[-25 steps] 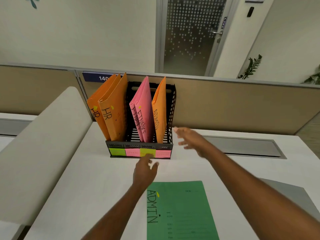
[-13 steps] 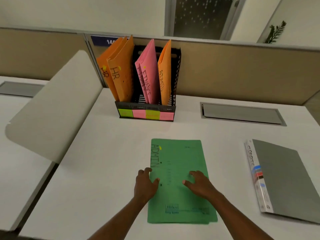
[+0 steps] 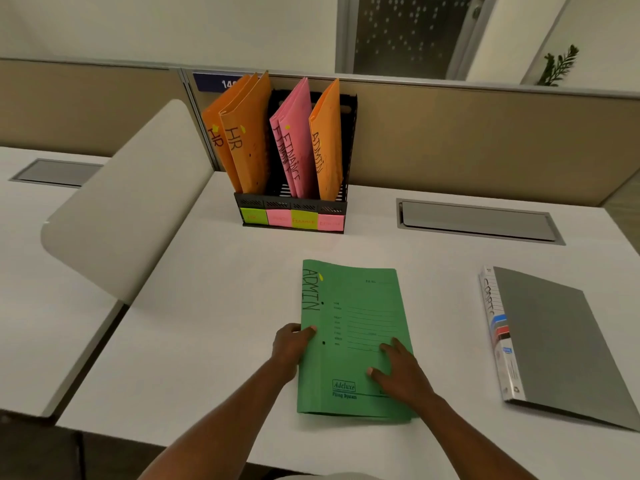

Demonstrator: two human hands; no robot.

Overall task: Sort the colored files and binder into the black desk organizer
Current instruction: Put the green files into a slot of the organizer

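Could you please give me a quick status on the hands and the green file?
Left hand grips green file edge; right hand flat on cover. File lying on desk. Nothing blocking organizer.

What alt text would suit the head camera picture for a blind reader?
A left hand grips the edge of a green ADMIN file lying on a white desk; the right hand rests on it. Behind stands a black desk organizer holding orange files and pink files, with a grey binder at right.

green ADMIN file point(image 3: 360, 306): flat | grey binder point(image 3: 554, 341): flat, right | black organizer point(image 3: 294, 203): upright, behind
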